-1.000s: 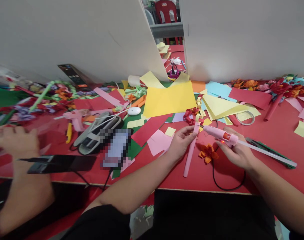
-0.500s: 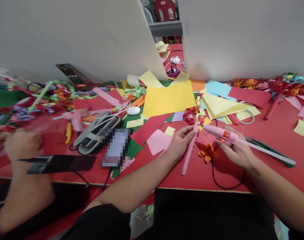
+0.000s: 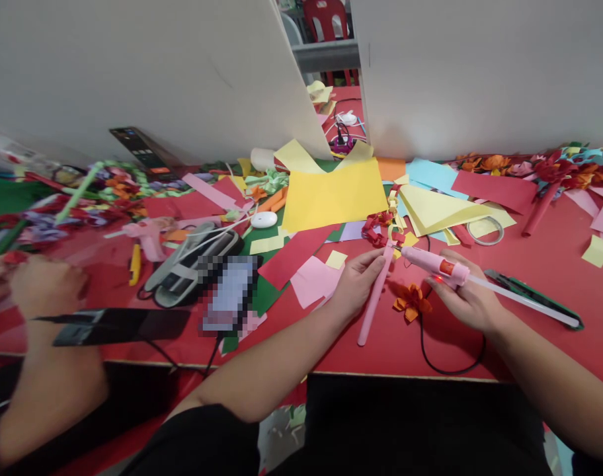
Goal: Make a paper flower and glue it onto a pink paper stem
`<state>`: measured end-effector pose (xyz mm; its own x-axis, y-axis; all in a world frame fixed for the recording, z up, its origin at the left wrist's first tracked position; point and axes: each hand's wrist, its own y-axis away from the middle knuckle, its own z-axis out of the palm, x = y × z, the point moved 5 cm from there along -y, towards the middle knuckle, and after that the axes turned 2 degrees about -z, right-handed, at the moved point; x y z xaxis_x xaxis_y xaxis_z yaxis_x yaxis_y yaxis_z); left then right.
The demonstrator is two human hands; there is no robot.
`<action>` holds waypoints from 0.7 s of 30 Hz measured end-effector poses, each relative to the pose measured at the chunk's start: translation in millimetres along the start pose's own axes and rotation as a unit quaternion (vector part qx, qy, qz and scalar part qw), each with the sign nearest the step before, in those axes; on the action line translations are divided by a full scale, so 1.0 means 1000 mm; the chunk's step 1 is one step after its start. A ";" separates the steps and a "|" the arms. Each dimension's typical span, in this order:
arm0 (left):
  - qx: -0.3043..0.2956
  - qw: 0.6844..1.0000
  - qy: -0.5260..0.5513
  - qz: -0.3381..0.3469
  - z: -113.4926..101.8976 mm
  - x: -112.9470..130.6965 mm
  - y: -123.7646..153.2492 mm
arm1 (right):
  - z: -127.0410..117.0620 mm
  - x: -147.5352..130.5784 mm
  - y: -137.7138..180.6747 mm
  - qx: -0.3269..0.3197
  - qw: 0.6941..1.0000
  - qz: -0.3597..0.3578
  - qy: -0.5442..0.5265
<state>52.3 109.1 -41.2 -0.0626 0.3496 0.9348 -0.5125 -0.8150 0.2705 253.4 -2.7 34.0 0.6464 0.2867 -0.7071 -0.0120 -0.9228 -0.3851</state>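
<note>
Between the thumb and fingers of my left hand point(image 3: 360, 281) is the upper end of a pink paper strip point(image 3: 372, 304), which slants down toward me. My right hand point(image 3: 467, 301) is wrapped round a pink hot glue gun point(image 3: 433, 262) with a clear glue stick point(image 3: 524, 301) out of its back and a red light glowing. Its nozzle is at the strip's top end; whether it touches, I cannot tell. Just beyond lies a paper chain of red point(image 3: 378, 227) and yellow links. An orange paper flower point(image 3: 411, 302) rests below the gun.
A yellow sheet point(image 3: 336, 195), cream paper point(image 3: 435, 208) and a tape roll point(image 3: 484, 231) lie beyond my hands. To the right is a green cutter knife point(image 3: 520, 291). A phone point(image 3: 231, 293), an open case point(image 3: 197, 264) and another person's hand point(image 3: 46, 284) are to the left. White panels stand behind.
Hardly anything differs. Both hands, the strip and the glue gun keep nearly the same places; the view has shifted very slightly.
</note>
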 end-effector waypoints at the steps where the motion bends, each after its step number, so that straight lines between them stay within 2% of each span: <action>1: 0.000 1.000 0.001 0.000 0.000 0.000 0.000 | 0.000 0.000 0.000 0.001 1.000 0.000 -0.002; 9: 0.017 0.999 0.011 0.050 -0.001 0.006 -0.001 | 0.001 0.001 0.002 0.011 1.000 0.021 -0.015; 21: 0.015 0.998 0.051 0.025 0.000 0.000 -0.004 | 0.000 -0.003 0.001 0.021 0.999 0.031 -0.027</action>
<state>53.9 112.2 -42.3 -0.1754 0.3516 0.9196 -0.4805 -0.8458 0.2317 251.4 -4.4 35.3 0.6017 0.2447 -0.7603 -0.0826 -0.9277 -0.3639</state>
